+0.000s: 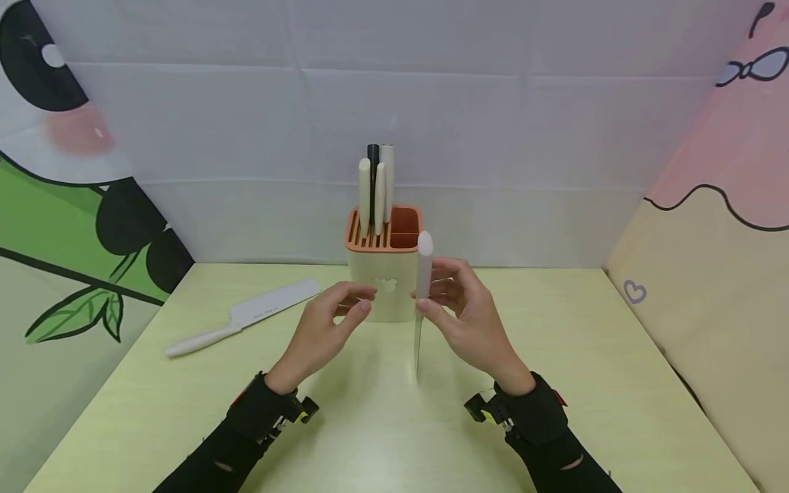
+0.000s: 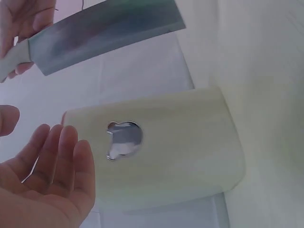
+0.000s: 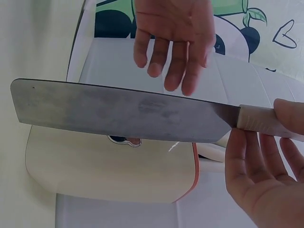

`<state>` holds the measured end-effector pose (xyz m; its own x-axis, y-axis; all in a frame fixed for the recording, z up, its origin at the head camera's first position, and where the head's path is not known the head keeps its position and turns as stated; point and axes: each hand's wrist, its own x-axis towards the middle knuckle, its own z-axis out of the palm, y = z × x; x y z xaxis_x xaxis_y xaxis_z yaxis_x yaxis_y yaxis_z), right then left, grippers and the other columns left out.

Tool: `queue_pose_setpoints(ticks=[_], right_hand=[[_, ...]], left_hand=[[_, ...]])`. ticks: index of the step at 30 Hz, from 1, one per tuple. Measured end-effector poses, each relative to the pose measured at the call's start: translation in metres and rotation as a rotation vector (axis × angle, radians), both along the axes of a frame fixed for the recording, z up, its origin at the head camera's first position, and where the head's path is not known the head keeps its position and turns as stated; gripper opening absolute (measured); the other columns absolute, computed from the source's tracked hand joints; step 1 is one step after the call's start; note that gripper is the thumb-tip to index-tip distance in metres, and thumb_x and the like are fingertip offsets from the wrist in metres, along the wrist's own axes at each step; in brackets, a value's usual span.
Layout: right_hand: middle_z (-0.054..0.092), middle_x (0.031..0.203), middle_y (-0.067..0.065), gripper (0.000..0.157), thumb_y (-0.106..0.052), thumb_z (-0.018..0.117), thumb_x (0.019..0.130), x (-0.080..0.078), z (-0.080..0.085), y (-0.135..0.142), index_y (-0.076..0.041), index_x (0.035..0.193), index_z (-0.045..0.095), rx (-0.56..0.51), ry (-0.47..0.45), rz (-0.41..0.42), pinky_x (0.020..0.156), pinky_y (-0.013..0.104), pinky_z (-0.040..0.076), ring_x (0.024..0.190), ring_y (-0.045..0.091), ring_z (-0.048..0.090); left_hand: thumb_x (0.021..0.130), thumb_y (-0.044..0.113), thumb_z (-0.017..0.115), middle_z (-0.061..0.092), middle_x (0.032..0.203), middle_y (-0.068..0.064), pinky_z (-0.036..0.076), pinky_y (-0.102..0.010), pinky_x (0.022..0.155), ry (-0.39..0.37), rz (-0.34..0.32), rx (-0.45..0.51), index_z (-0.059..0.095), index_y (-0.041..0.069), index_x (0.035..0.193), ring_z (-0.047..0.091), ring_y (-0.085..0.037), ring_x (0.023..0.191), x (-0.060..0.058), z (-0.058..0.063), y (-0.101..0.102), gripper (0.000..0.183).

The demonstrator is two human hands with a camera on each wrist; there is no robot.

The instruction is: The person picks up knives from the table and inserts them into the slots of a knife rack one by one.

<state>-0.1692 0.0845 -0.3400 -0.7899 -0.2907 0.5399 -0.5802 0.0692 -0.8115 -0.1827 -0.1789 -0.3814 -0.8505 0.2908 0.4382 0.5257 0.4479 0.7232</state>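
In the head view my right hand [image 1: 462,311] pinches the white handle of a kitchen knife [image 1: 424,263], held upright with its blade pointing down. The right wrist view shows the broad, squarish blade [image 3: 118,111] in full, with thumb and fingers around the handle [image 3: 259,118]. My left hand [image 1: 329,325] hovers left of the knife with relaxed fingers, holding nothing. Behind both hands stands a cream knife block [image 1: 394,301] with an orange slotted top. Several white handles and a black one [image 1: 372,178] rise from its slots. A shiny bear-shaped badge [image 2: 125,139] marks its front.
A cleaver [image 1: 271,305] with a white handle lies on the left of the pale table [image 1: 394,438], its blade toward the block. The orange top has open compartments [image 1: 405,226] on its right side. A pale cloth wall [image 1: 524,171] stands behind the table.
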Motion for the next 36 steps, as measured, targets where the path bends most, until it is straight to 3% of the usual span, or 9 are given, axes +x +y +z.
queue_pose_setpoints(ticks=[13, 18, 26, 36], right_hand=[[0.062, 0.131, 0.018, 0.054, 0.011, 0.073, 0.095, 0.000, -0.002, 0.000, 0.001, 0.143, 0.050, 0.007, 0.012, -0.004, 0.096, 0.029, 0.060, 0.109, 0.032, 0.072], [0.062, 0.131, 0.017, 0.054, 0.011, 0.073, 0.095, 0.000, -0.001, 0.001, 0.000, 0.143, 0.051, 0.001, 0.014, 0.003, 0.095, 0.029, 0.061, 0.108, 0.031, 0.072], [0.062, 0.131, 0.015, 0.054, 0.010, 0.074, 0.095, -0.001, -0.001, 0.001, -0.001, 0.142, 0.052, -0.013, 0.018, 0.016, 0.093, 0.030, 0.062, 0.105, 0.028, 0.071], [0.063, 0.130, 0.014, 0.054, 0.011, 0.074, 0.094, -0.001, 0.000, 0.001, -0.001, 0.141, 0.052, -0.020, 0.028, 0.007, 0.093, 0.030, 0.062, 0.105, 0.029, 0.071]], left_hand=[[0.107, 0.014, 0.065, 0.071, 0.126, -0.007, 0.060, -0.035, 0.096, 0.088, -0.114, 0.141, 0.065, 0.011, 0.140, 0.068, -0.016, 0.113, -0.004, 0.052, 0.042, 0.034], [0.106, 0.012, 0.065, 0.071, 0.127, -0.008, 0.060, -0.036, 0.096, 0.116, -0.159, 0.187, 0.064, 0.009, 0.140, 0.069, -0.017, 0.112, -0.005, 0.066, 0.057, 0.034], [0.105, 0.012, 0.066, 0.071, 0.127, -0.006, 0.061, -0.037, 0.096, 0.125, -0.167, 0.222, 0.064, 0.007, 0.140, 0.069, -0.018, 0.109, -0.003, 0.076, 0.069, 0.035], [0.103, 0.012, 0.070, 0.071, 0.123, -0.009, 0.062, -0.041, 0.093, 0.123, -0.140, 0.236, 0.065, 0.004, 0.138, 0.069, -0.020, 0.106, -0.003, 0.079, 0.077, 0.036]])
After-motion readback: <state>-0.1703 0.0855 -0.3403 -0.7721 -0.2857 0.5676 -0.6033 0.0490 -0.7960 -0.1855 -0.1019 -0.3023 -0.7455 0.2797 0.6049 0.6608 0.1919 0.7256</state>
